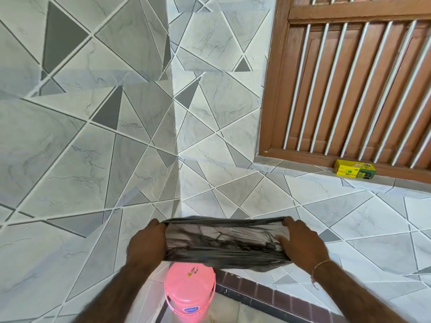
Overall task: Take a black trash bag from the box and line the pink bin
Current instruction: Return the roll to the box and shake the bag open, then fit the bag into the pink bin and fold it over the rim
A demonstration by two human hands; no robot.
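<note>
Black trash bag (224, 243) stretched open above the pink bin (190, 297), left hand (145, 243) and right hand (303, 243) each with grip closed on its rim; yellow box (355, 172) well beyond, by the wooden shutter (349, 78).

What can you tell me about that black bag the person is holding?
The black bag looks like thin, crinkled, slightly see-through plastic. It is stretched wide between the left hand and the right hand, which pull its mouth open by the edges. It hangs in the air just above the pink bin, not yet fitted over it.
</note>
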